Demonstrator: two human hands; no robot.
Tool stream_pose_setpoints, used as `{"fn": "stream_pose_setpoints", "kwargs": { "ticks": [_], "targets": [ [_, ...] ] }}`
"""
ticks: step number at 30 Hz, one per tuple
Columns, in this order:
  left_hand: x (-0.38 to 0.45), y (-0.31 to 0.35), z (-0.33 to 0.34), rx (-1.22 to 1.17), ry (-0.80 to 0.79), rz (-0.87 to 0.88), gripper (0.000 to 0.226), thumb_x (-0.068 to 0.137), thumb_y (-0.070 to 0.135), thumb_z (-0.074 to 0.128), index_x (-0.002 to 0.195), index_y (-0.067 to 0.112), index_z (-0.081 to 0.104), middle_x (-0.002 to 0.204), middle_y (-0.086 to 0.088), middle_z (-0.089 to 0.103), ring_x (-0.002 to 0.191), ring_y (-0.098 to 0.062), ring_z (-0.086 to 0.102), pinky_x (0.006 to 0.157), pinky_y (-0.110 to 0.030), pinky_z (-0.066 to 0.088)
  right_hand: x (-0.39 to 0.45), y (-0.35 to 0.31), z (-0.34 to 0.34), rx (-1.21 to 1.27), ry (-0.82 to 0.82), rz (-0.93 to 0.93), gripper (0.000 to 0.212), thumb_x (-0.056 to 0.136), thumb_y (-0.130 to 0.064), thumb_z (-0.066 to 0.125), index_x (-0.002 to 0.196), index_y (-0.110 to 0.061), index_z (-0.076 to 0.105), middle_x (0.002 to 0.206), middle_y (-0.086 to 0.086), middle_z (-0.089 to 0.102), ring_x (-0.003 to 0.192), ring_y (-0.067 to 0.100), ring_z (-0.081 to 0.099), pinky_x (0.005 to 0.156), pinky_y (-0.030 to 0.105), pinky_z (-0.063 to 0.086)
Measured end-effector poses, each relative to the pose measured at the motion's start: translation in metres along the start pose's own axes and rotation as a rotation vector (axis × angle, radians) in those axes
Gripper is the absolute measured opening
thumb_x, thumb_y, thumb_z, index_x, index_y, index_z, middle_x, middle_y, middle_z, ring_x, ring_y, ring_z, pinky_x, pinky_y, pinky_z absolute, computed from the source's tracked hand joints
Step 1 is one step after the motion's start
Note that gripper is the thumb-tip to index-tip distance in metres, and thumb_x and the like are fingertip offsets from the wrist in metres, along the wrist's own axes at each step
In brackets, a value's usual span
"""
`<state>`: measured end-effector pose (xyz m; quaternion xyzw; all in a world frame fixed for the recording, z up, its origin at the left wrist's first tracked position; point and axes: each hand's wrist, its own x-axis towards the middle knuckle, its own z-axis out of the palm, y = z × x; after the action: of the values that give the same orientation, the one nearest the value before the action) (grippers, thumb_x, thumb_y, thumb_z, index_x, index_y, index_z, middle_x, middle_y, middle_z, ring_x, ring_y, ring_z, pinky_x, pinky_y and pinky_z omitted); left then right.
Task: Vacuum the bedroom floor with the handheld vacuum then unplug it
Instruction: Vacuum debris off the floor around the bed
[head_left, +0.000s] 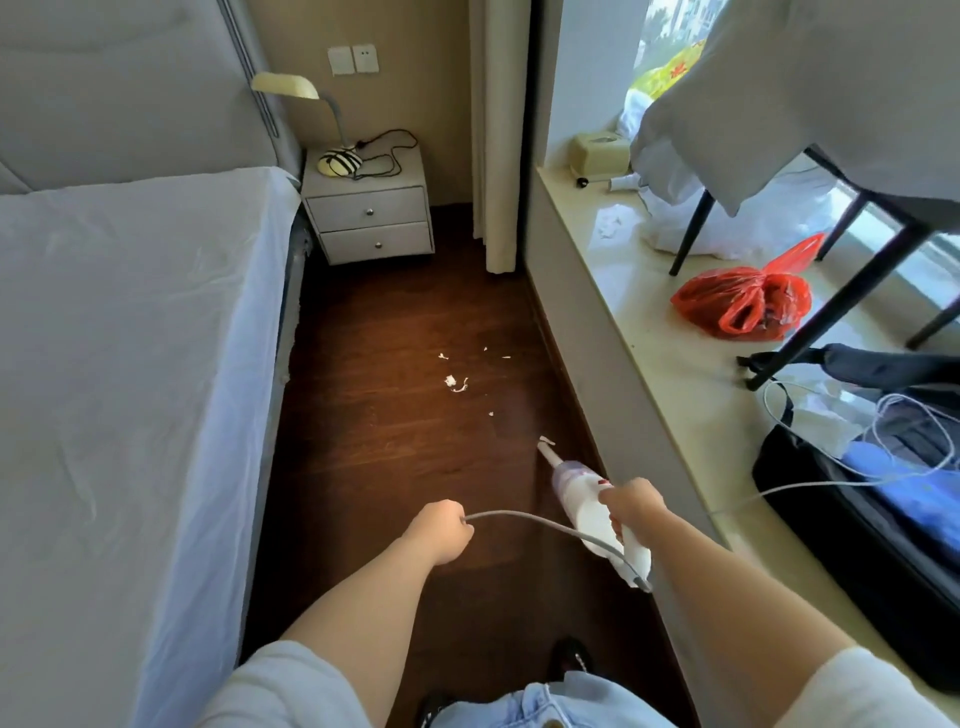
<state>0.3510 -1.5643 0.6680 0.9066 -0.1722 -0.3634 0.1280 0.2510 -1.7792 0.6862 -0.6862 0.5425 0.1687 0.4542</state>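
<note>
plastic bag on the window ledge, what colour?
Red, translucent, with knotted handles. The plastic bag shows clearly in the head view.

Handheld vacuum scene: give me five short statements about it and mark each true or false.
1. The right hand grips the handheld vacuum. True.
2. The left hand is empty. False: it holds the grey cord.
3. White scraps lie on the dark wood floor ahead of the nozzle. True.
4. The red plastic bag sits on the bed. False: it sits on the window ledge.
5. The lamp stands on the floor. False: it stands on the nightstand.
</note>
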Motion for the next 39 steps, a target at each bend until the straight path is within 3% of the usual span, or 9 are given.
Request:
{"fn": "stream_pose_setpoints", "kwargs": {
  "ticks": [2, 4, 8, 13, 18, 21, 25, 34, 39],
  "targets": [
    [0.004, 0.010, 0.001, 0.016, -0.013, 0.016, 0.022, 0.097, 0.025, 0.048, 0.110, 0.013, 0.061, 0.103, -0.003, 0.062, 0.083, -0.011, 0.056, 0.074, -0.020, 0.045, 0.008, 0.007, -0.013, 0.001, 0.031, 0.041, 0.030, 0.095, -0.017, 0.051, 0.114, 0.006, 0.057, 0.082, 0.013, 0.058, 0.071, 0.025, 0.056, 0.065, 0.032, 0.046],
    [0.006, 0.018, 0.003, 0.016, -0.023, 0.025, 0.023, 0.097, 0.025, 0.048, 0.112, 0.013, 0.060, 0.107, -0.005, 0.062, 0.084, -0.011, 0.056, 0.075, -0.019, 0.045, 0.016, 0.011, -0.023, 0.031, 0.050, 0.048, 0.017, 0.094, -0.013, 0.052, 0.085, 0.000, 0.057, 0.068, 0.010, 0.056, 0.057, 0.021, 0.053, 0.056, 0.029, 0.045],
    [0.010, 0.029, 0.001, 0.012, -0.020, 0.022, 0.023, 0.097, 0.025, 0.048, 0.112, 0.012, 0.060, 0.109, -0.006, 0.063, 0.094, -0.015, 0.061, 0.081, -0.022, 0.048, 0.022, 0.012, -0.037, 0.069, 0.058, 0.069, 0.029, 0.091, -0.008, 0.054, 0.063, -0.008, 0.046, 0.059, 0.008, 0.050, 0.048, 0.017, 0.047, 0.049, 0.028, 0.044],
    [0.013, 0.030, 0.000, 0.009, -0.018, 0.016, 0.024, 0.098, 0.024, 0.047, 0.114, 0.012, 0.060, 0.109, -0.006, 0.063, 0.094, -0.015, 0.061, 0.080, -0.021, 0.047, 0.021, 0.004, -0.038, 0.157, -0.008, 0.160, 0.016, 0.096, -0.012, 0.051, 0.096, 0.003, 0.051, 0.066, 0.009, 0.049, 0.055, 0.019, 0.044, 0.054, 0.027, 0.038],
    [0.012, 0.022, 0.000, 0.016, -0.021, 0.006, 0.024, 0.098, 0.024, 0.047, 0.113, 0.012, 0.060, 0.108, -0.006, 0.063, 0.094, -0.015, 0.062, 0.081, -0.021, 0.048, 0.010, -0.008, -0.032, 0.074, -0.040, 0.076, 0.036, 0.095, -0.018, 0.056, 0.120, 0.007, 0.052, 0.077, 0.010, 0.055, 0.070, 0.024, 0.054, 0.064, 0.032, 0.043],
    [0.011, 0.020, 0.002, 0.022, -0.016, 0.021, 0.023, 0.097, 0.024, 0.048, 0.112, 0.012, 0.060, 0.107, -0.005, 0.063, 0.094, -0.015, 0.062, 0.082, -0.022, 0.049, 0.004, -0.014, -0.028, 0.047, -0.055, 0.037, 0.035, 0.094, -0.020, 0.058, 0.118, 0.004, 0.055, 0.084, 0.009, 0.058, 0.077, 0.023, 0.056, 0.073, 0.031, 0.043],
    [0.011, 0.019, -0.001, 0.025, -0.012, 0.038, 0.022, 0.097, 0.025, 0.048, 0.110, 0.012, 0.061, 0.107, -0.005, 0.063, 0.095, -0.016, 0.062, 0.082, -0.024, 0.049, -0.004, -0.014, -0.013, 0.004, -0.110, 0.028, 0.022, 0.095, -0.024, 0.056, 0.093, -0.002, 0.056, 0.074, 0.006, 0.054, 0.066, 0.019, 0.050, 0.073, 0.029, 0.039],
    [0.011, 0.027, 0.000, 0.052, -0.015, 0.055, 0.024, 0.098, 0.024, 0.047, 0.113, 0.012, 0.061, 0.108, -0.006, 0.063, 0.095, -0.016, 0.061, 0.083, -0.024, 0.049, -0.002, 0.003, -0.013, 0.013, 0.003, 0.012, 0.032, 0.094, -0.023, 0.056, 0.071, -0.002, 0.053, 0.061, 0.006, 0.053, 0.056, 0.019, 0.052, 0.058, 0.026, 0.042],
    [0.011, 0.042, 0.008, 0.036, -0.025, 0.061, 0.024, 0.098, 0.024, 0.047, 0.114, 0.011, 0.060, 0.109, -0.006, 0.063, 0.097, -0.017, 0.062, 0.086, -0.025, 0.051, 0.011, 0.015, -0.031, -0.033, 0.035, 0.036, 0.036, 0.096, -0.024, 0.051, 0.117, 0.006, 0.057, 0.090, 0.012, 0.064, 0.083, 0.027, 0.062, 0.073, 0.028, 0.045]
  ]
}}
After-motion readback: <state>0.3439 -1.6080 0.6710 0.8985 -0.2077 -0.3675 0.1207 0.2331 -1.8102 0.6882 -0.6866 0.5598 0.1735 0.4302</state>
